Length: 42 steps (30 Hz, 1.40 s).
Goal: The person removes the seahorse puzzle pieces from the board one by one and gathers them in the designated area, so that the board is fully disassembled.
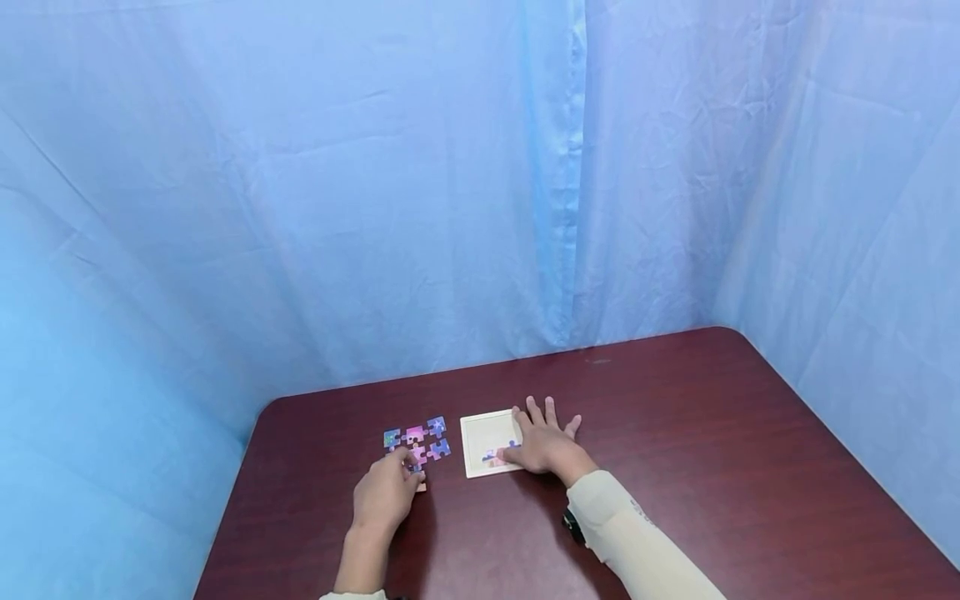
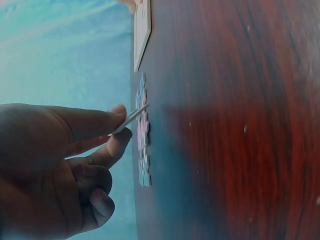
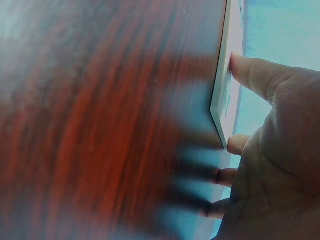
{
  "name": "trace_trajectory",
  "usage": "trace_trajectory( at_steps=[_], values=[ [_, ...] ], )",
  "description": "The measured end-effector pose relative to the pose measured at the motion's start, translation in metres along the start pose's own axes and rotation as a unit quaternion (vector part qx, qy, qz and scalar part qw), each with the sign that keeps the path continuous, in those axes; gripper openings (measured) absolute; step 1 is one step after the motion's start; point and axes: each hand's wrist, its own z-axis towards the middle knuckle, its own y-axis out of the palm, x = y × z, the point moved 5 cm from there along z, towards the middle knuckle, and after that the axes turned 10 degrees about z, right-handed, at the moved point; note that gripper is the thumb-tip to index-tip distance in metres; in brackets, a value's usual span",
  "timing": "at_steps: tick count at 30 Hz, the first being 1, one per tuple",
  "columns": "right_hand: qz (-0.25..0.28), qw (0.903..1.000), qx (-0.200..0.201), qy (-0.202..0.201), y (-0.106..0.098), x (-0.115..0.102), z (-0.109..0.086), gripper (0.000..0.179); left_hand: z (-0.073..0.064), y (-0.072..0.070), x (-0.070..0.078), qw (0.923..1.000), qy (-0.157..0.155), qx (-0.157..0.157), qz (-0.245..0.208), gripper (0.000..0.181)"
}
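Between thumb and finger, my left hand [image 1: 381,496] pinches a thin jigsaw piece [image 2: 130,120], seen edge-on and tilted in the left wrist view. Just beyond it, several loose jigsaw pieces [image 1: 415,434] in pink, blue and purple lie close together on the table, partly covered by that hand. My right hand [image 1: 546,447] rests on the right part of a shallow pale puzzle tray [image 1: 464,450], fingers spread, thumb pressing near its lower edge. A few jigsaw pieces [image 1: 491,458] sit along the tray's near side, some hidden under the hand.
The dark red-brown wooden table [image 1: 712,467] has rounded far corners. Light blue curtains [image 1: 420,208] hang behind it and at both sides. A small dark object [image 1: 573,526] shows at the right wrist, under the cream sleeve [image 1: 622,525].
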Motion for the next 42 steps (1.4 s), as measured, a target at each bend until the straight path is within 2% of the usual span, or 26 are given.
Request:
trace_trajectory(
  at_steps=[5,12,30,42],
  values=[
    [0.004,1.0000,-0.004,0.007,0.000,0.000,-0.001,0.093,0.001,0.000,-0.008,0.9996,-0.018,-0.018,0.007,0.013],
    [-0.005,1.0000,-0.004,0.000,-0.003,-0.003,-0.003,0.091,0.005,0.000,-0.019,0.9991,-0.039,-0.008,0.010,0.010],
    [-0.015,0.9999,-0.004,-0.001,-0.004,-0.003,-0.005,0.091,0.007,0.000,-0.030,0.9991,-0.041,0.012,-0.001,0.013],
    [-0.010,0.9998,-0.012,0.012,0.001,0.000,0.002,0.092,0.005,-0.008,-0.032,0.9988,-0.048,0.011,0.000,0.022]
  ],
)
